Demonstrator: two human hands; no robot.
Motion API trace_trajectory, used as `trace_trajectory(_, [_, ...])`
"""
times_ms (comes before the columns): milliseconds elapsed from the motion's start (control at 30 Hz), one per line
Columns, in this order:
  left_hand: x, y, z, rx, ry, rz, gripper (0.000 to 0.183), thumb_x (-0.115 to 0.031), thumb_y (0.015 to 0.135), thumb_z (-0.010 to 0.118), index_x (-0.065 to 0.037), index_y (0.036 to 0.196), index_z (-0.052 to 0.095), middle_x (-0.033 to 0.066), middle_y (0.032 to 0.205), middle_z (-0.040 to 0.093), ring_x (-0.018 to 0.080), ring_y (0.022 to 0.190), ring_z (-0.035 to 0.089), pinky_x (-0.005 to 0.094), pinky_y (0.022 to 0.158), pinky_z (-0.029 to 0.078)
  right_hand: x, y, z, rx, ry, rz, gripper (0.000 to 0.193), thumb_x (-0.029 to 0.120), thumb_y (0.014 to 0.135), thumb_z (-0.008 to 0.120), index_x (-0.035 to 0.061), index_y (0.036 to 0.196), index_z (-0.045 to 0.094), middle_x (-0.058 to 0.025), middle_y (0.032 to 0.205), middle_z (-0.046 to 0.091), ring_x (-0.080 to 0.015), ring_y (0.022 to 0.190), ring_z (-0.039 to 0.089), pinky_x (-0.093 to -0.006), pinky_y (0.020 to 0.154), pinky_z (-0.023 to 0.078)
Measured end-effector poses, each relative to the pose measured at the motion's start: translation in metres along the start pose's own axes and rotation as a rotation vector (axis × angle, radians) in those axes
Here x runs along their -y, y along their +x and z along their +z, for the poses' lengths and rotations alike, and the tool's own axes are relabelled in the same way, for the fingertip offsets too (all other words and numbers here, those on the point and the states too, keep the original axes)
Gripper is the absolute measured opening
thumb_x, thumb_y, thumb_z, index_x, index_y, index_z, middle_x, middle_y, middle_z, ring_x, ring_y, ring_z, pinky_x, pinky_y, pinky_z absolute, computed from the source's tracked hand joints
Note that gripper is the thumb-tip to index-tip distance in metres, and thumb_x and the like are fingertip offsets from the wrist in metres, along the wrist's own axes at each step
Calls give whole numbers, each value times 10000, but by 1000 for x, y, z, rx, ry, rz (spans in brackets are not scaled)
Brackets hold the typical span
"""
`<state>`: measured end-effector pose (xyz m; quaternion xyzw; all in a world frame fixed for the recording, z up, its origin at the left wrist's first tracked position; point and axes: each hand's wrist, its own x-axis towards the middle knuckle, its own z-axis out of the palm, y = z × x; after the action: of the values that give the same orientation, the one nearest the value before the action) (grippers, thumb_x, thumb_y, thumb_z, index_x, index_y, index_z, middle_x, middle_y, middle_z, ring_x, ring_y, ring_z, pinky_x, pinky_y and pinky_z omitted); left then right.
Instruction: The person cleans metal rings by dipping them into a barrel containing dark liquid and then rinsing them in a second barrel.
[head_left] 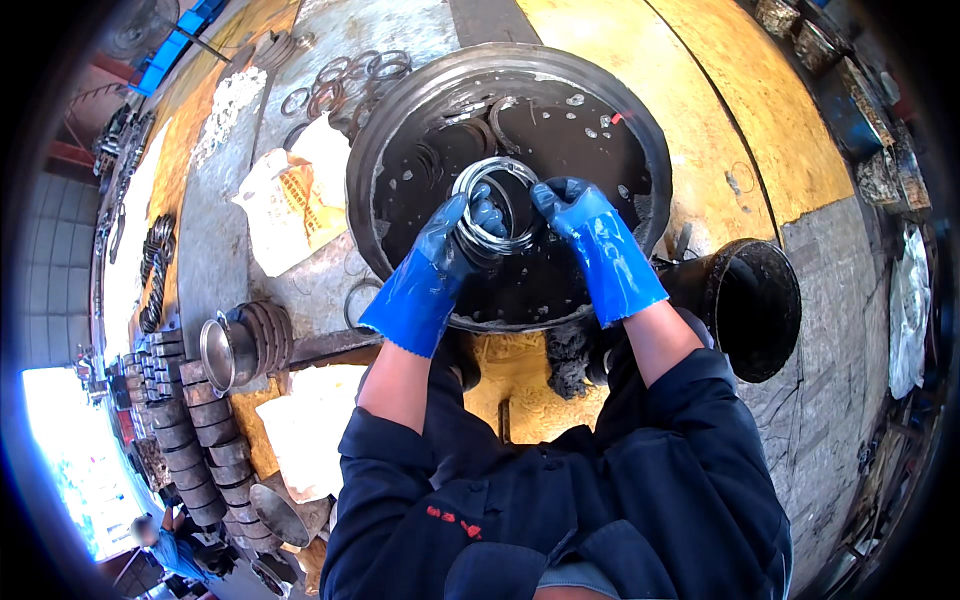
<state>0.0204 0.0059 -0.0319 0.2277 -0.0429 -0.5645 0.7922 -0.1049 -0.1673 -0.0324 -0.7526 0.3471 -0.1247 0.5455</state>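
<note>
Since the gloves (612,262) look slick, the metal rings (500,245) (clamped between left hand (448,232) and right hand (576,208)) could slip into the basin (655,165) if either grip loosens.

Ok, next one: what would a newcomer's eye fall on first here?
Most likely the bright blue gloves on the left hand and right hand near the centre, with shiny metal rings between them. Just beneath sits a wide round tub of what looks like dark liquid, and to its left lies a white sack with orange print.
</note>
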Motion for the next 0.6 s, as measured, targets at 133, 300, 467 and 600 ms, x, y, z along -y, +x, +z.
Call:
trace_trajectory(133, [1, -2, 11, -290, 196, 71, 266, -127, 922, 569, 17, 1146, 579, 139, 965, 677, 251, 852, 669, 373, 789, 563, 4, -2, -5, -61, 130, -67, 262, 275, 866, 662, 41, 978, 701, -85, 832, 708, -141, 732, 642, -310, 719, 514])
trace_trajectory(300, [4, -4, 30, -420, 435, 290, 251, -25, 844, 647, 14, 1090, 617, 144, 934, 686, 241, 815, 677, 353, 766, 566, 0, 4, -6, -18, 491, -58, 211, 222, 872, 663, 34, 960, 700, -79, 851, 699, -133, 733, 632, -275, 674, 524])
trace_trajectory(467, [-1, -5, 34, -473, 424, 270, 255, 48, 828, 635, 3, 1078, 620, 127, 918, 676, 232, 816, 682, 340, 762, 581, -8, 9, -10, 186, 861, 94, 255, 254, 889, 638, 36, 1016, 674, -92, 898, 693, -161, 786, 640, -306, 725, 530])
trace_trajectory(600, [-2, -9, 32, -439, 392, 291, 236, 5, 820, 669, -19, 1053, 644, 109, 901, 695, 210, 779, 672, 337, 754, 555, 3, 7, -13, 319, 1027, 246, 291, 280, 903, 617, 37, 1061, 654, -102, 935, 688, -184, 829, 647, -331, 767, 534])
